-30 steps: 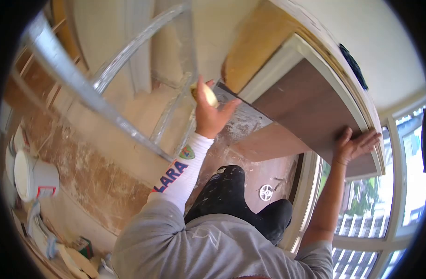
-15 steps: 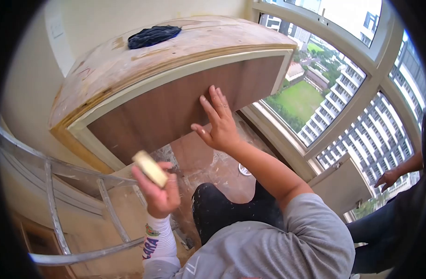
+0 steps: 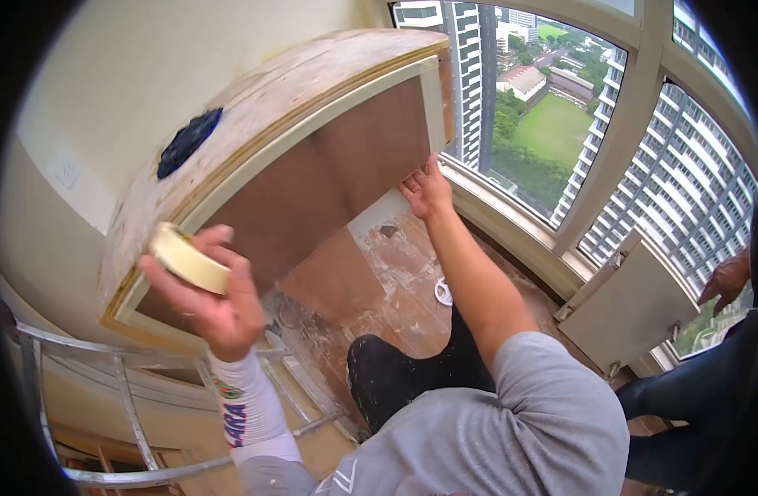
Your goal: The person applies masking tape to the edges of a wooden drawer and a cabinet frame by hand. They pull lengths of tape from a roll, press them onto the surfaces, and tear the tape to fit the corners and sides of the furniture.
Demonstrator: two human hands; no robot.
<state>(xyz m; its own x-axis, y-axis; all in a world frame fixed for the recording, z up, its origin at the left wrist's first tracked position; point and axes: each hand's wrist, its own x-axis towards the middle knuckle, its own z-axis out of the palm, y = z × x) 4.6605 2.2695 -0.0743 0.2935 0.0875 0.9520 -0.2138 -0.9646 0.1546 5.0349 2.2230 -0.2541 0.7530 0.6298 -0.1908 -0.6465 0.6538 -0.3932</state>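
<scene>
Item: masking tape roll (image 3: 187, 258), pinched edgewise in left hand (image 3: 214, 310), fingers curled round its rim, raised beside the cabinet front (seemingly kept ready). Right hand (image 3: 426, 192): fingers spread flat against brown laminate panel (image 3: 329, 182), lower window-side edge, apparently steadying it.

Cream tape roll (image 3: 187, 260) tilted, before upright brown panel (image 3: 329, 178).

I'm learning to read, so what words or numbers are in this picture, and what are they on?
"ARA": blue letters on the white sleeve behind the left hand; any letters before them are turned out of sight.
Badge on that sleeve: too blurred to read.
Tape roll and wooden cabinet: no writing shows.
</scene>
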